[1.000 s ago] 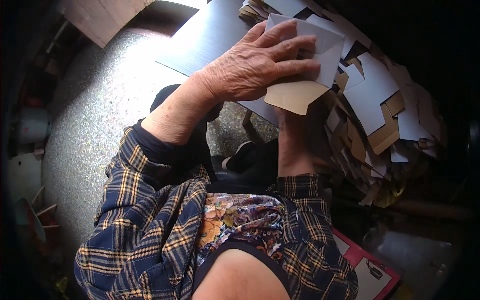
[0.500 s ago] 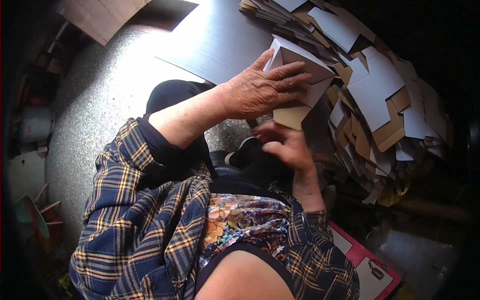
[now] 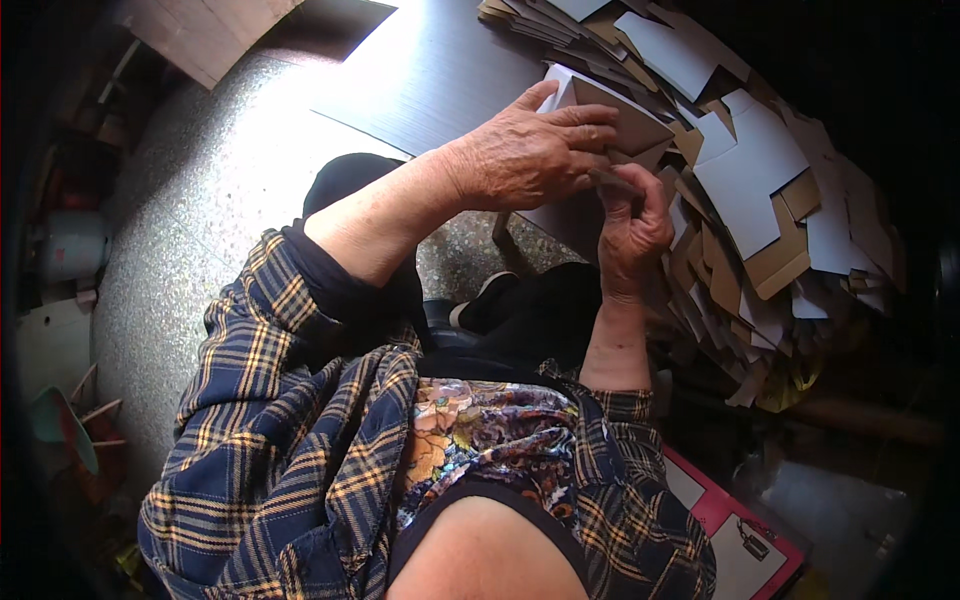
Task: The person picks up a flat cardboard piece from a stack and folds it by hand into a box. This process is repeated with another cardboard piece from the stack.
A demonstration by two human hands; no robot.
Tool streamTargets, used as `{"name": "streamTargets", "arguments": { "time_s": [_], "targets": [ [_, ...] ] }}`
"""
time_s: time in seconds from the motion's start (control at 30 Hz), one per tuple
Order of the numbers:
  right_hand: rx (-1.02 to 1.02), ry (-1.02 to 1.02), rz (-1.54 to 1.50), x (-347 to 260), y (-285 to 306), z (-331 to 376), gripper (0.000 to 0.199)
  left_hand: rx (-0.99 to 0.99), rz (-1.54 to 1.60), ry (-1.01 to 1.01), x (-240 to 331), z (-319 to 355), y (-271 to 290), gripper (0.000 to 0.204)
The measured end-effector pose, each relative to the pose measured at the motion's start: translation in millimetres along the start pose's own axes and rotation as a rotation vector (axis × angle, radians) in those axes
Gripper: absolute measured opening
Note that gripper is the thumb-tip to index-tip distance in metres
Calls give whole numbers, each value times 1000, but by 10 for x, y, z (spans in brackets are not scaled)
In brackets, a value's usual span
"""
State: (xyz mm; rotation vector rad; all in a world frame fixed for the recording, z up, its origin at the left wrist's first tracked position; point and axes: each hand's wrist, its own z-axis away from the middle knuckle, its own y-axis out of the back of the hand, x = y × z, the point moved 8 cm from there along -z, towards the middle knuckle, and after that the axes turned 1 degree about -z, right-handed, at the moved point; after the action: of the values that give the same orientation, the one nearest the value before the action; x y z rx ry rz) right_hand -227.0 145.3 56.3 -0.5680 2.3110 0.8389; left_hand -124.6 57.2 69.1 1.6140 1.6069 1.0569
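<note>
A small white cardboard box (image 3: 638, 124), partly folded, stands near the table's edge beside a heap of flat blanks. My left hand (image 3: 530, 150) lies over its near left side, thumb on the upper left edge and fingers curved across it, gripping the box. Close to those fingertips, my right hand (image 3: 636, 225) is closed, thumb and fingers pinched on the flap (image 3: 612, 180) at the box's near end. Much of that flap is hidden behind the fingers.
Flat white-and-brown cardboard blanks (image 3: 750, 180) heap up on the right. The grey tabletop (image 3: 430, 85) extends to the far left, with a brown box (image 3: 205, 40) beyond it. Below lies a speckled floor (image 3: 165, 220). A pink-edged panel (image 3: 745, 530) sits at lower right.
My right hand has risen from below the box to its near end and closed on the flap there. The tan flap that hung down has swung up. My left hand stays on the box.
</note>
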Motion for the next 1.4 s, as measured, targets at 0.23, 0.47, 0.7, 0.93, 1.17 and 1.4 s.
{"name": "streamTargets", "arguments": {
  "time_s": [0.23, 0.47, 0.7, 0.93, 1.17, 1.4],
  "targets": [
    [103, -206, -229, 171, -4, -132, 18, 292, 155, 170, -264, 3, 226, 57],
    [138, -206, -45, 128, 2, -157, 10, 372, 171, 326, -406, 117, 252, 77],
    [142, -253, 115, 144, 21, -205, 3, 185, 405, 287, -339, 63, -40, 104],
    [9, -123, 396, 16, -47, -266, 5, 183, 393, 299, -391, 72, -82, 109],
    [-152, 39, 317, -180, -124, -207, 27, 199, 386, 336, -435, 85, -39, 106],
    [-174, 135, 385, -197, -108, -92, 43, 147, 391, 350, -424, 73, -69, 99]
  ]
}}
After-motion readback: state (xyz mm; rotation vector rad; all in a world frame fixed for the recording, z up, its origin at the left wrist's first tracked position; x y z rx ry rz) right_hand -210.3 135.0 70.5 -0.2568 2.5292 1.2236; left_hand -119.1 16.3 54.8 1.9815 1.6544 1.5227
